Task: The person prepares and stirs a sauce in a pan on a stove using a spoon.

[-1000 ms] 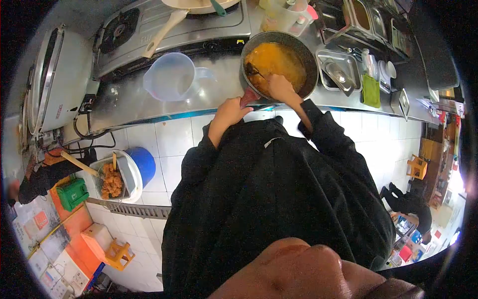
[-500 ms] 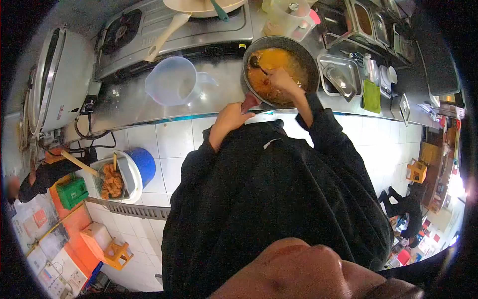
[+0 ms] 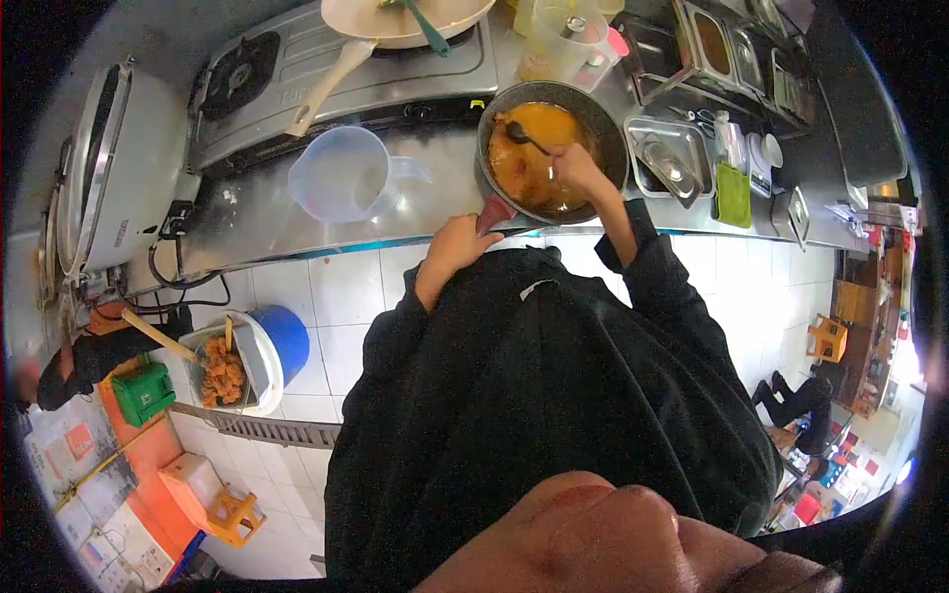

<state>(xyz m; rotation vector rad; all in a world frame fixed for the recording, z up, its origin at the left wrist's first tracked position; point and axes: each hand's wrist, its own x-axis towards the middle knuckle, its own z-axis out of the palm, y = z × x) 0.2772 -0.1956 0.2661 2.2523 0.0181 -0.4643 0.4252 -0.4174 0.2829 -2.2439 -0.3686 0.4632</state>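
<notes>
I am standing at the steel bench and working an orange sauce in a dark pan. The pan is sitting on the bench just in front of the stove.

My left hand is closing its grip round the pan's red handle, fingers pressed together about it, and is steadying the pan at the bench edge. My right hand is reaching over the near right side of the pan and pinching the thin shaft of a dark spoon. The spoon's bowl is dipping into the sauce toward the far left of the pan.

Judging from how things are lying, the filling is looking done. The sauce is covering the floor of the pan in one fairly even orange, and I am making out no separate lumps at this size. A clear jug is standing on the bench to the left of the pan, apart from it and out of both hands; I cannot tell whether it is holding anything.

So I am reading this as the middle of the stirring, with the sauce not yet leaving the pan. A cream pan is resting on the stove behind. A steel tray with a lid in it is lying just right of the dark pan, and a green cloth is lying beyond that. I am touching none of these.
</notes>
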